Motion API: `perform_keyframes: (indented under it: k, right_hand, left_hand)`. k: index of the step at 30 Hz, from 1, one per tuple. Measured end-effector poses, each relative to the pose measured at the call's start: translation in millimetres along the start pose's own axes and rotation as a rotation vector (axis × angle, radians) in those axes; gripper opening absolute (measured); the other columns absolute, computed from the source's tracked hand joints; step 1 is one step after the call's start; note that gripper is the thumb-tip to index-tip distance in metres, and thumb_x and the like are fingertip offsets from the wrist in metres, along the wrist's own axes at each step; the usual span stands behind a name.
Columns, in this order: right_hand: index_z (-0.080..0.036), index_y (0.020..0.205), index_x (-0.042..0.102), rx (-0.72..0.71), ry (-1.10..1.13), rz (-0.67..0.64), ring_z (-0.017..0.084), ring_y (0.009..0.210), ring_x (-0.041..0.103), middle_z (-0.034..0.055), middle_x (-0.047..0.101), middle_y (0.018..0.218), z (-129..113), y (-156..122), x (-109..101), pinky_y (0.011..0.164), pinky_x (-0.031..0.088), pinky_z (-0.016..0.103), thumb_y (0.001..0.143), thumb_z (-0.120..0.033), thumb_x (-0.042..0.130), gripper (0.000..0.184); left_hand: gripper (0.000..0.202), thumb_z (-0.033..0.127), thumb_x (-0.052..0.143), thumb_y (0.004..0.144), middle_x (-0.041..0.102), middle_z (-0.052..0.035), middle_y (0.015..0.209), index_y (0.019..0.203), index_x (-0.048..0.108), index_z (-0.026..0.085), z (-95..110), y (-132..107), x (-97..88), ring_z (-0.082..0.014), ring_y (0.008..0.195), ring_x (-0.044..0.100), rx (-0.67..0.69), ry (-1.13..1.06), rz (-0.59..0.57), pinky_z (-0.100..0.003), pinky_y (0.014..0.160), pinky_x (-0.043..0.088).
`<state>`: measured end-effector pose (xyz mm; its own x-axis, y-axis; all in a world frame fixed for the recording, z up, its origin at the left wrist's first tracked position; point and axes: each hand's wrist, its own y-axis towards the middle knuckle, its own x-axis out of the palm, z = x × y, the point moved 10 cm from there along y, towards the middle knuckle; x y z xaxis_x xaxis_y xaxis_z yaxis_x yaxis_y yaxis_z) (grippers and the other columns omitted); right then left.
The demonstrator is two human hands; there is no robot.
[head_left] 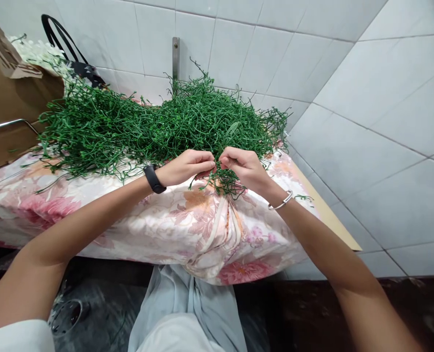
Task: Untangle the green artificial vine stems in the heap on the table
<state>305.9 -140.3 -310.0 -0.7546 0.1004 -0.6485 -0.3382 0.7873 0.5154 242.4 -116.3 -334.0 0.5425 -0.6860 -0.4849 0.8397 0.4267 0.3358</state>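
Observation:
My left hand (pixel 191 165), with a black band at its wrist, is closed in a pinch at the front of the heap. Almost touching it, my right hand (pixel 247 168) is curled with its thumb and finger together; a silver bangle circles that wrist. Thin green stems (pixel 228 183) of what look like artificial flowers show at and just below the fingertips. Exactly which stem each hand grips is partly hidden by the fingers. Behind both hands spreads a large tangled heap of green stems (pixel 140 122), lying on a floral cloth (pixel 129 227).
At the left stands a cardboard box (pixel 22 105) with white flowers (pixel 37 51) behind it. A metal bracket (pixel 176 58) rises against the tiled wall (pixel 239 39). Another tiled wall (pixel 385 132) closes the right side. A dark round container (pixel 68 315) sits below, at left.

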Motion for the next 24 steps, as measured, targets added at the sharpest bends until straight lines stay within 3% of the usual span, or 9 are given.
perform_keyframes:
  k: [2, 4, 10, 15, 17, 21, 22, 24]
  right_hand:
    - [-0.009, 0.069, 0.051, -0.049, -0.174, 0.039, 0.005, 0.069, 0.043, 0.0021, 0.05, 0.07, -8, 0, -5, 0.067, 0.032, 0.02, 0.086, -0.018, 0.044, 0.02]
    - [-0.009, 0.068, 0.051, -0.028, -0.187, 0.037, 0.005, 0.069, 0.043, 0.0016, 0.05, 0.068, -5, 0, -6, 0.067, 0.032, 0.02, 0.085, -0.016, 0.044, 0.019]
    - [-0.009, 0.063, 0.046, 0.188, 0.229, 0.087, 0.005, 0.058, 0.037, 0.0015, 0.044, 0.062, 21, 2, 1, 0.057, 0.028, 0.02, 0.083, -0.029, 0.047, 0.028]
    - [-0.009, 0.061, 0.041, 0.319, 0.41, 0.233, 0.003, 0.055, 0.034, 0.0005, 0.04, 0.059, 32, -1, 6, 0.054, 0.025, 0.019, 0.079, -0.023, 0.05, 0.025]
    - [-0.009, 0.062, 0.044, 0.363, 0.424, 0.32, 0.003, 0.054, 0.035, 0.0006, 0.041, 0.059, 39, -4, -5, 0.052, 0.026, 0.018, 0.077, -0.014, 0.047, 0.017]
    - [-0.01, 0.061, 0.043, 0.341, 0.372, 0.687, 0.002, 0.054, 0.038, 0.0002, 0.044, 0.061, 49, -22, -60, 0.05, 0.026, 0.017, 0.066, 0.005, 0.037, 0.017]
    - [-0.01, 0.061, 0.044, 0.293, 0.319, 0.691, 0.002, 0.055, 0.039, 0.0007, 0.045, 0.063, 45, -21, -67, 0.05, 0.027, 0.017, 0.07, 0.002, 0.039, 0.016]
    - [-0.01, 0.063, 0.048, 0.238, 0.211, 0.573, 0.003, 0.056, 0.04, 0.0015, 0.047, 0.063, 37, -14, -65, 0.052, 0.029, 0.018, 0.079, -0.012, 0.046, 0.016]
  left_hand:
    - [0.022, 0.024, 0.042, 0.084, 0.04, 0.0016, 0.058, 0.07, 0.049, 0.01, 1, 0, -2.4, -0.005, 0.054, 0.035, 0.01, 0.134, 0.047, -0.019, 0.051, 0.028]
    - [0.022, 0.023, 0.041, 0.084, 0.039, 0.0019, 0.058, 0.066, 0.045, 0.011, 7, 0, -4.2, -0.0052, 0.054, 0.033, 0.06, 0.247, 0.096, -0.02, 0.053, 0.026]
    - [0.021, 0.022, 0.04, 0.084, 0.041, 0.0013, 0.06, 0.068, 0.047, 0.011, 17, -2, -10.4, -0.0061, 0.056, 0.034, 0.123, 0.3, 0.209, -0.02, 0.054, 0.027]
    - [0.022, 0.023, 0.04, 0.085, 0.042, 0.0015, 0.06, 0.069, 0.049, 0.01, 14, -3, -14.0, -0.0057, 0.057, 0.035, 0.114, 0.275, 0.273, -0.02, 0.055, 0.027]
    - [0.021, 0.021, 0.041, 0.084, 0.043, 0.0017, 0.06, 0.068, 0.049, 0.01, 12, -5, -17.0, -0.0053, 0.057, 0.037, 0.109, 0.276, 0.312, -0.02, 0.057, 0.028]
    - [0.02, 0.02, 0.043, 0.083, 0.047, 0.0013, 0.06, 0.069, 0.054, 0.01, -6, -7, -21.6, -0.0051, 0.056, 0.038, 0.018, 0.209, 0.349, -0.02, 0.056, 0.029]
    - [0.02, 0.021, 0.044, 0.083, 0.047, 0.0011, 0.06, 0.071, 0.055, 0.01, -12, -6, -20.6, -0.0051, 0.056, 0.038, -0.001, 0.171, 0.34, -0.02, 0.054, 0.029]
    - [0.019, 0.024, 0.046, 0.083, 0.049, 0.0003, 0.061, 0.077, 0.057, 0.009, -22, -2, -17.7, -0.0054, 0.054, 0.039, -0.016, 0.069, 0.319, -0.02, 0.052, 0.03]
